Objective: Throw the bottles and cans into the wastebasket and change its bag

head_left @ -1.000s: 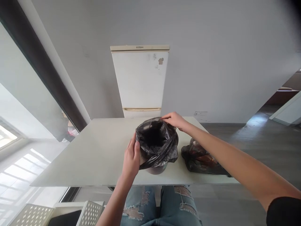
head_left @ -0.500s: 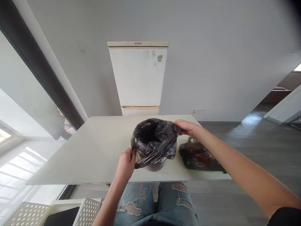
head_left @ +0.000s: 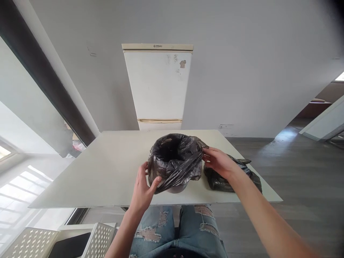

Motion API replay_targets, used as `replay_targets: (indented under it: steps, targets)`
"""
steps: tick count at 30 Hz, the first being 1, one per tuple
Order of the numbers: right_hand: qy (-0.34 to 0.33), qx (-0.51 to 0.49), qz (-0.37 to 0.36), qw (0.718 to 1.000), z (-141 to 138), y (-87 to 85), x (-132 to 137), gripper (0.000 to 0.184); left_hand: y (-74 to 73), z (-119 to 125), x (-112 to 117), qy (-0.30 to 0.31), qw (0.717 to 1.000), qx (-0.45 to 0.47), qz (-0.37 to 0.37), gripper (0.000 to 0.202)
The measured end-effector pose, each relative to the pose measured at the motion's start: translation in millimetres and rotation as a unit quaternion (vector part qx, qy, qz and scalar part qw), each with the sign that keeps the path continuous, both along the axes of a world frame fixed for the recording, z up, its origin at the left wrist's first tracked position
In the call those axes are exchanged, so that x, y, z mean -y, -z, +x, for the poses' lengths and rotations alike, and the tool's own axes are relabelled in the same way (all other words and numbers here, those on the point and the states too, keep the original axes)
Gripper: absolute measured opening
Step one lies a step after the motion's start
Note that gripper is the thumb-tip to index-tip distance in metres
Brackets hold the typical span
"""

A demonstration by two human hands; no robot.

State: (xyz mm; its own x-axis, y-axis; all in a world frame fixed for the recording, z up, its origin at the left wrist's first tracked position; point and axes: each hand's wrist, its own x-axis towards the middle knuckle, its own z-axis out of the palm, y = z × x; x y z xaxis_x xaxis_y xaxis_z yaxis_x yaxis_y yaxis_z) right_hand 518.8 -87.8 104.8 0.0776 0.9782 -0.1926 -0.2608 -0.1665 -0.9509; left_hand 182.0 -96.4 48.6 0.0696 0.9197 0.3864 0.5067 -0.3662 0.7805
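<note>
Right hand (head_left: 219, 163) lowered | black bag (head_left: 185, 166) between it and left hand (head_left: 142, 190)

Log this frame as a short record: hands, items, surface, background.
left hand: at the left side of the black bag, thumb and fingers apart
right hand: fingers at that bag's right edge; firmness of hold unclear
black bag: mouth open, draped over a container whose lower part shows
second black bag: on the table, to the right, partly behind the right forearm
surface: pale table
background: white refrigerator, grey wall
</note>
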Motion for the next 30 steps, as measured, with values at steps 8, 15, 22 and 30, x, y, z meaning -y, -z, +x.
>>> replay_targets:
  steps: [8, 15, 22, 30]
  targets:
    - [0.082, -0.238, 0.031, 0.967, -26, 32.9, 5, 0.024, 5.2, 5, -7, -0.002, 0.999, -0.032, 0.017, 0.014]
    - [0.138, -0.267, -0.024, 0.954, -28, 50.0, 8, 0.027, 22.0, -1, -7, 0.030, 0.999, -0.012, -0.013, 0.018]
    - [0.240, -0.112, 0.055, 0.963, -23, 70.3, -7, 0.030, 36.7, -6, -20, -0.024, 1.000, -0.004, 0.002, 0.016]
    - [0.242, 0.074, 0.069, 0.965, -37, 44.9, -1, 0.039, 32.2, -9, -18, 0.007, 0.990, 0.076, 0.120, 0.049]
